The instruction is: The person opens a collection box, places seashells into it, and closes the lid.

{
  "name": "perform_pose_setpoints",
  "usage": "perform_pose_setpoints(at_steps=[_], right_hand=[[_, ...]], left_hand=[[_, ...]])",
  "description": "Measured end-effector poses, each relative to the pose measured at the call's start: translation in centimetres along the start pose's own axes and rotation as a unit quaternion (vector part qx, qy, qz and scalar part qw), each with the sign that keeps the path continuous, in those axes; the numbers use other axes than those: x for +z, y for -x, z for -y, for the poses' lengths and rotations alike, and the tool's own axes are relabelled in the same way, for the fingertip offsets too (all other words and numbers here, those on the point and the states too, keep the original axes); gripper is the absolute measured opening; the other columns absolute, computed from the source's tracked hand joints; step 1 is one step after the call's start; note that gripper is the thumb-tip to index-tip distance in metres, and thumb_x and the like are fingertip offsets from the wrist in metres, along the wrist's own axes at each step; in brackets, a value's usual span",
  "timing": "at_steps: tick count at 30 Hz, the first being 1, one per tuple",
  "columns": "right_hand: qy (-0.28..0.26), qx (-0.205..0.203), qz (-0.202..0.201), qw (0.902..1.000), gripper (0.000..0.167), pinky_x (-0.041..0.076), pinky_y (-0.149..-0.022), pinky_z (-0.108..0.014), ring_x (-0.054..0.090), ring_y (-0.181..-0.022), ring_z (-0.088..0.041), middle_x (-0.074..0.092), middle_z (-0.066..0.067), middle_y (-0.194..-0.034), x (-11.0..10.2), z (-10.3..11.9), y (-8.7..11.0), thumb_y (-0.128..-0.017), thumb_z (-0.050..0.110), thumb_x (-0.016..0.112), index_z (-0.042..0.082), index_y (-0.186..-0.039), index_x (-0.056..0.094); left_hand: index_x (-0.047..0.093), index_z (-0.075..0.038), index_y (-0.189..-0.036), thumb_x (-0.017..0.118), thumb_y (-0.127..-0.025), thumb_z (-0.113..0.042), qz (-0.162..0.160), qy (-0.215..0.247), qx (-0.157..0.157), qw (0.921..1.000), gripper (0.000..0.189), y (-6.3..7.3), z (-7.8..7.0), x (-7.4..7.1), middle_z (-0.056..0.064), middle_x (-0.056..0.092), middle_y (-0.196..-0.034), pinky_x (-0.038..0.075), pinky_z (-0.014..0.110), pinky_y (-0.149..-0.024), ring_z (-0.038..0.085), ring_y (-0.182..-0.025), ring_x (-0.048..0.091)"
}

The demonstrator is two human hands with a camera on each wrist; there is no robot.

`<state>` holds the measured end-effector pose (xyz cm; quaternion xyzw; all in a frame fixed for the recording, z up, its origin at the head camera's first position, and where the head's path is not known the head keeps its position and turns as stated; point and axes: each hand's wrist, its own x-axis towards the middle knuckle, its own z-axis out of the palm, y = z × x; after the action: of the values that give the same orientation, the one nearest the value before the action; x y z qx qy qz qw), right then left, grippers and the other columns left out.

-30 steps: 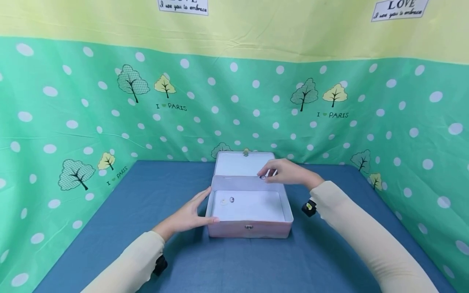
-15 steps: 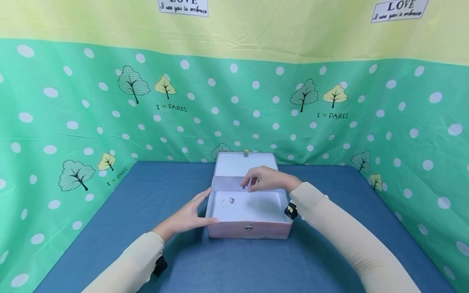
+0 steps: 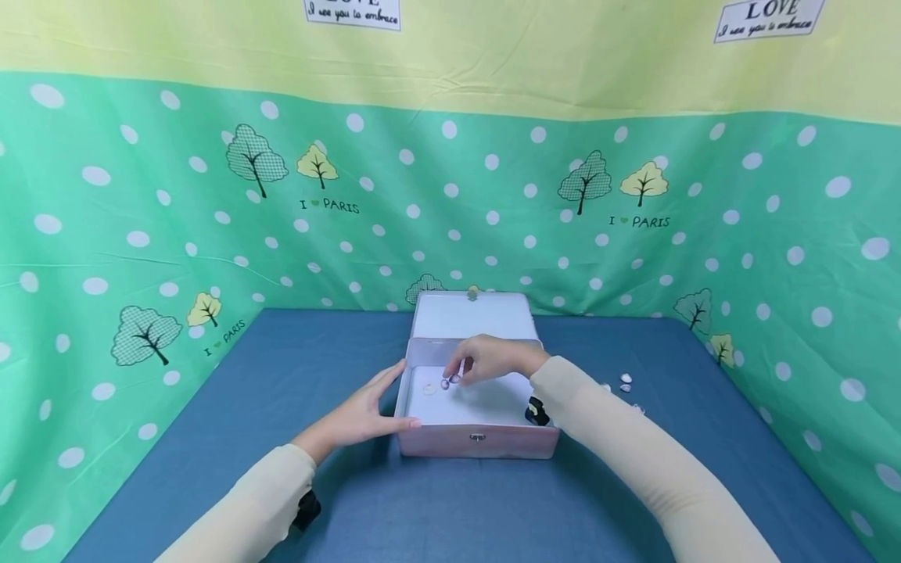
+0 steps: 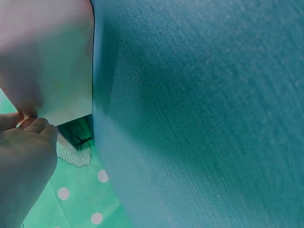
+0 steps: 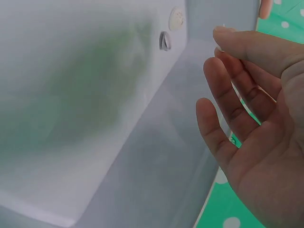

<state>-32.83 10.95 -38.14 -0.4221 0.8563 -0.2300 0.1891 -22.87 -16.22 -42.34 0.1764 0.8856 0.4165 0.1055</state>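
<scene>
A pink tin box [image 3: 479, 442] with a white inside stands with its lid [image 3: 472, 314] tipped back. My left hand [image 3: 362, 410] rests on its left side, thumb on the front rim and fingers spread along the left edge. In the left wrist view, its fingertips touch the box wall [image 4: 61, 80]. Over the left part of the floor, my right hand [image 3: 493, 358] pinches a small ring [image 3: 454, 379] between thumb and forefinger. Close below lies a silver ring [image 3: 445, 385], also standing out in the right wrist view. Beside it is a pale round piece [image 5: 176, 19].
Several small shiny pieces [image 3: 626, 379] lie on the blue cloth-covered table [image 3: 338, 344] right of the box, partly behind the right sleeve [image 3: 612, 422]. A green dotted curtain [image 3: 450, 219] surrounds the table at the back and sides.
My right hand has moved left and down into the box with the ring. Small pieces on the table at right have come into view past the sleeve. The left hand stays put.
</scene>
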Motion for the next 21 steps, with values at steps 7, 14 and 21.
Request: perform_pose_setpoints(at_steps=[7, 14, 21], right_hand=[[-0.003, 0.025, 0.024, 0.9994, 0.020, 0.051, -0.082, -0.026, 0.061, -0.094, -0.012, 0.069, 0.006, -0.107, 1.0, 0.0, -0.6, -0.092, 0.007, 0.072, 0.010, -0.111, 0.077], [0.001, 0.037, 0.014, 0.9992, 0.027, 0.051, -0.084, -0.028, 0.063, -0.101, -0.018, 0.069, 0.002, -0.114, 1.4, -0.2, -0.7, -0.091, 0.007, 0.074, 0.010, -0.117, 0.075], [-0.022, 0.036, -0.010, 0.9991, 0.034, 0.051, -0.089, -0.032, 0.063, -0.110, -0.023, 0.068, -0.006, -0.122, 0.0, -0.1, 0.0, -0.092, 0.005, 0.071, 0.007, -0.126, 0.070]], left_hand=[[0.015, -0.021, -0.163, 0.080, -0.082, -0.051, 0.000, -0.003, 0.005, 1.0000, 0.108, 0.0, 0.0, 0.0, 0.014, 0.013, -0.166, 0.027, 0.069, -0.107, 0.039, -0.149, 0.017], [0.016, -0.021, -0.163, 0.080, -0.082, -0.051, -0.001, -0.002, 0.005, 1.0000, 0.108, 0.0, 0.0, 0.1, 0.013, 0.014, -0.166, 0.027, 0.068, -0.107, 0.039, -0.149, 0.017], [0.015, -0.024, -0.163, 0.080, -0.082, -0.052, 0.001, 0.002, 0.000, 1.0000, 0.108, 0.0, 0.0, 0.0, 0.013, 0.013, -0.166, 0.026, 0.069, -0.107, 0.039, -0.149, 0.016]])
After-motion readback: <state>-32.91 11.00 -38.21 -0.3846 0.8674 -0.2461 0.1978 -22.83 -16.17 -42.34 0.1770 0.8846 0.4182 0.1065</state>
